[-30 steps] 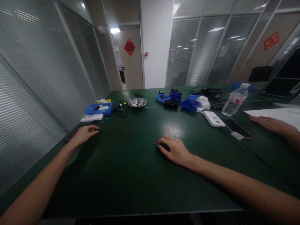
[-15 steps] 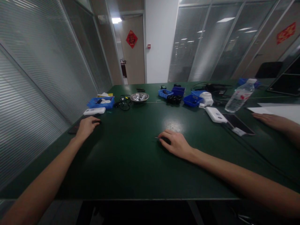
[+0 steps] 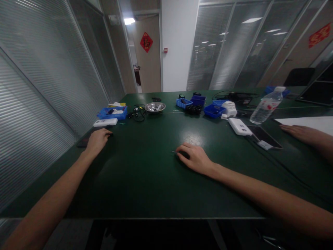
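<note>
My right hand (image 3: pixel 194 157) rests on the green table (image 3: pixel 140 173) right of the middle, thumb and forefinger pinched on a thin metallic piece (image 3: pixel 174 152) that sticks out to the left. At the left, my left hand (image 3: pixel 99 139) has its fingers closed near a dark object at the fingertips; what it holds is too dark to make out. Just under and beside the left wrist lies a dark flat device (image 3: pixel 83 142). A white power bank (image 3: pixel 105 122) lies beyond my left hand, in front of a blue tray (image 3: pixel 112 113).
A metal bowl (image 3: pixel 155 107) and black cables (image 3: pixel 137 114) stand farther back. Blue bins (image 3: pixel 213 111), a white power bank (image 3: pixel 239 126), a dark phone (image 3: pixel 265 136) and a water bottle (image 3: pixel 267 106) are on the right. Another person's hand (image 3: pixel 301 133) rests by white paper (image 3: pixel 312 122).
The left fingers have shifted very slightly. Near the other person's hand, the white paper has changed its outline. My right hand keeps its place.
</note>
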Demonstrator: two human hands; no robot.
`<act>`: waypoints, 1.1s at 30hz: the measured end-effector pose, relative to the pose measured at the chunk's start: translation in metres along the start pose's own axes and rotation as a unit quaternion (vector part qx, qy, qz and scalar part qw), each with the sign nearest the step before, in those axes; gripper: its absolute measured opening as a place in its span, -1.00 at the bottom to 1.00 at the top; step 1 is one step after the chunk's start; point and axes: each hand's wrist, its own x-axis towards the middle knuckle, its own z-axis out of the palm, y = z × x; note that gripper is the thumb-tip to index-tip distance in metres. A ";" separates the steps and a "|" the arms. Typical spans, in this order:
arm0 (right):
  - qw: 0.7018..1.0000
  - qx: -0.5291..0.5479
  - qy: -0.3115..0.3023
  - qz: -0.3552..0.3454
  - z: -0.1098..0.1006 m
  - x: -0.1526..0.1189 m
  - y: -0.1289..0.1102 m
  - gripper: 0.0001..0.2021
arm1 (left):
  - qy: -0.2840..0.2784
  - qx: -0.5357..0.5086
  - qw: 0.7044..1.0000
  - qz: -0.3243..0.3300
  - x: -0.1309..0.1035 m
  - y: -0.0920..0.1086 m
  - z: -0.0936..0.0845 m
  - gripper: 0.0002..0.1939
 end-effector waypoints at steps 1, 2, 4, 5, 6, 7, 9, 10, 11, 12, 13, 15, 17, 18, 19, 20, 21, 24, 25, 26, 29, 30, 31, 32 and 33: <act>1.000 0.000 -0.001 0.000 0.000 0.000 0.000 -0.77 | 0.002 0.001 1.000 -0.003 0.000 0.001 -0.001 -0.65; 1.000 -0.001 0.000 0.001 0.000 0.000 0.000 -0.77 | 0.002 0.000 1.000 -0.006 -0.001 0.002 -0.001 -0.66; 1.000 -0.002 0.000 0.001 0.001 0.000 0.000 -0.77 | 0.000 -0.013 1.000 -0.012 -0.001 0.005 -0.003 -0.66; 1.000 -0.003 0.000 0.001 0.001 0.000 0.001 -0.78 | -0.001 -0.026 1.000 -0.017 0.000 0.006 -0.003 -0.66; 1.000 -0.003 0.001 0.000 0.001 0.000 0.001 -0.78 | -0.001 -0.044 0.999 -0.024 0.000 0.007 -0.004 -0.65; 1.000 -0.003 0.002 0.000 0.001 0.000 0.001 -0.78 | 0.001 -0.064 0.997 -0.033 0.000 0.007 -0.004 -0.65; 1.000 0.000 0.002 -0.002 0.001 0.000 0.001 -0.77 | 0.013 -0.098 0.994 -0.054 0.002 0.008 -0.005 -0.64; 1.000 0.000 0.002 -0.002 0.001 0.000 0.001 -0.77 | 0.020 -0.108 0.992 -0.063 0.002 0.009 -0.005 -0.64; 1.000 0.000 0.002 -0.003 0.001 0.000 0.001 -0.77 | 0.024 -0.115 0.990 -0.072 0.003 0.009 -0.005 -0.64; 1.000 0.000 0.003 -0.003 0.001 0.000 0.001 -0.77 | 0.026 -0.121 0.989 -0.081 0.003 0.009 -0.005 -0.65; 1.000 -0.001 0.003 -0.004 0.001 0.000 0.001 -0.77 | 0.025 -0.126 0.988 -0.091 0.004 0.008 -0.005 -0.65; 1.000 -0.003 0.003 -0.005 0.001 -0.001 0.002 -0.77 | 0.019 -0.135 0.985 -0.108 0.004 0.007 -0.005 -0.66; 1.000 -0.004 0.002 -0.006 0.002 -0.001 0.002 -0.77 | 0.018 -0.142 0.983 -0.114 0.004 0.006 -0.004 -0.66; 1.000 -0.005 0.002 -0.006 0.002 -0.001 0.002 -0.77 | 0.020 -0.147 0.982 -0.113 0.004 0.005 -0.003 -0.66; 1.000 -0.005 0.003 -0.006 0.002 -0.001 0.002 -0.77 | 0.021 -0.154 0.981 -0.113 0.003 0.004 -0.003 -0.66; 1.000 -0.004 0.005 -0.006 0.002 -0.001 0.002 -0.77 | 0.021 -0.162 0.980 -0.115 0.003 0.003 -0.002 -0.65; 1.000 -0.004 0.005 -0.006 0.002 -0.001 0.002 -0.77 | 0.021 -0.168 0.979 -0.117 0.003 0.003 -0.001 -0.64; 1.000 -0.001 0.004 -0.007 0.001 -0.001 0.002 -0.77 | 0.020 -0.177 0.976 -0.124 0.004 0.000 0.002 -0.62; 1.000 0.000 0.003 -0.007 0.001 -0.001 0.002 -0.77 | 0.020 -0.179 0.976 -0.124 0.004 -0.002 0.003 -0.61; 1.000 0.000 0.002 -0.007 0.002 -0.001 0.002 -0.77 | 0.020 -0.182 0.975 -0.123 0.004 -0.003 0.004 -0.60; 1.000 -0.001 0.005 -0.007 0.002 -0.001 0.003 -0.78 | 0.021 -0.187 0.975 -0.119 0.005 -0.005 0.006 -0.59; 1.000 -0.002 0.006 -0.006 0.002 -0.001 0.003 -0.78 | 0.022 -0.186 0.975 -0.118 0.005 -0.006 0.006 -0.59; 1.000 -0.003 0.006 -0.006 0.003 -0.001 0.003 -0.78 | 0.023 -0.184 0.976 -0.116 0.005 -0.006 0.006 -0.59; 1.000 -0.003 0.007 -0.007 0.003 -0.001 0.003 -0.78 | 0.023 -0.180 0.977 -0.114 0.005 -0.006 0.006 -0.59; 1.000 -0.003 0.007 -0.007 0.003 -0.001 0.003 -0.78 | 0.023 -0.175 0.978 -0.114 0.005 -0.006 0.006 -0.59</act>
